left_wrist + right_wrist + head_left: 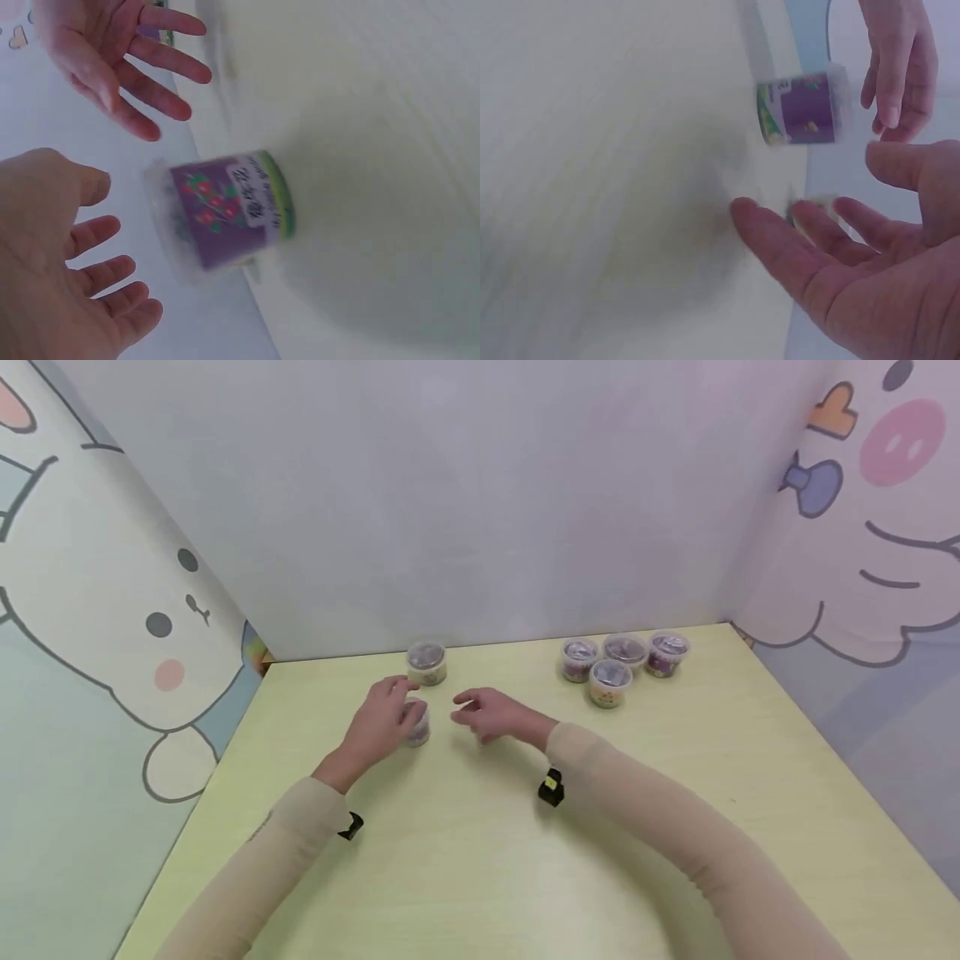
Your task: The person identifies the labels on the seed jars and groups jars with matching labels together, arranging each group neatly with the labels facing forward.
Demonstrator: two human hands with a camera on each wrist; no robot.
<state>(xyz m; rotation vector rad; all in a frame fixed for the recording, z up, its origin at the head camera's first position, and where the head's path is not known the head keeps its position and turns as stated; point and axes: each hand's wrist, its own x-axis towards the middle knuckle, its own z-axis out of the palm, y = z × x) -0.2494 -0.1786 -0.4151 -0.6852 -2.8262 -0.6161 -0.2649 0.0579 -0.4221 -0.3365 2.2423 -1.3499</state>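
A small tub [419,731] with a clear lid and a purple label stands on the table, partly hidden behind my left hand [381,720]. In the left wrist view, the tub [225,212] shows red flowers and writing on its label. The fingers of that hand are spread and slightly bent beside the lid, with a gap between them and the tub. To the right of the tub, my right hand [491,713] hovers with loosely bent fingers and holds nothing. In the right wrist view, the right hand [870,262] is apart from the purple tub [802,109].
Behind the tub stands another lidded tub [427,663], near the table's back edge. Several more tubs, among them a yellowish one [610,683] and a purple one [667,655], cluster at the back right of the pale table [465,877]. A plain wall [480,510] rises behind.
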